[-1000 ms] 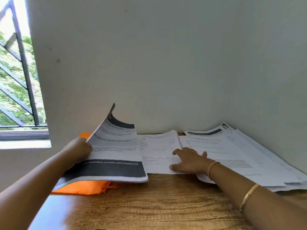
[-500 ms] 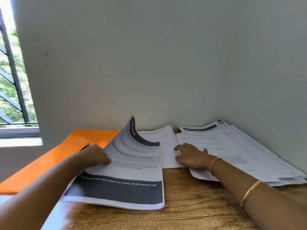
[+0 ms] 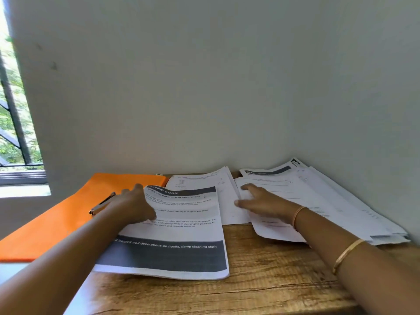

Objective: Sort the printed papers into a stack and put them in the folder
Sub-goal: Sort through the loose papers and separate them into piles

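A person's left grip (image 3: 134, 205) lay over the left edge of the gathered stack (image 3: 177, 226) on the table (image 3: 272, 269). The thumb was on the top sheet and the fingers were hidden, so whether it pinched could not be told. The right grip (image 3: 263, 203) rested spread and flat on loose sheets (image 3: 318, 201) by the wall. Squaring the edges before adding each sheet would likely serve best. The open orange folder (image 3: 63, 223), just beside the stack, showed only its metal clip (image 3: 102, 203), no papers.
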